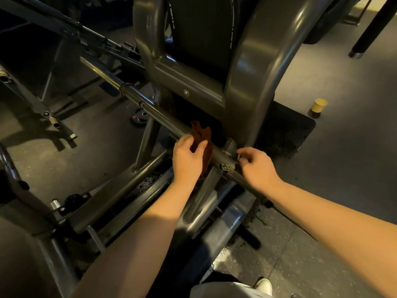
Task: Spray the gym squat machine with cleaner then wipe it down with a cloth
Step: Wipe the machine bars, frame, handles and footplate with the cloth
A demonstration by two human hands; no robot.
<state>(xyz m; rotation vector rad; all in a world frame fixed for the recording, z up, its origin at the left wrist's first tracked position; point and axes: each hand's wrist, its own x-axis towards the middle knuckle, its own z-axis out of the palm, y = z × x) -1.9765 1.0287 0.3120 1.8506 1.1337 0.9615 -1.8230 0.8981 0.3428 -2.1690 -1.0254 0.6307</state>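
Left hand (pixel 187 160) pinches cloth (pixel 203 136) (right hand (pixel 257 166) grips bar (pixel 150 110)).

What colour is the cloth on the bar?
Reddish brown cloth, gripped by the left hand against the bar; head view shows it best.

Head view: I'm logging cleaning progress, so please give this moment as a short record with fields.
left hand: holds the brown cloth against the bar
right hand: on the same bar beside a bolt, fingers curled; grip unclear
spray bottle: not in view
floor: yellow cup stands right of the machine frame
stage: wiping the bar
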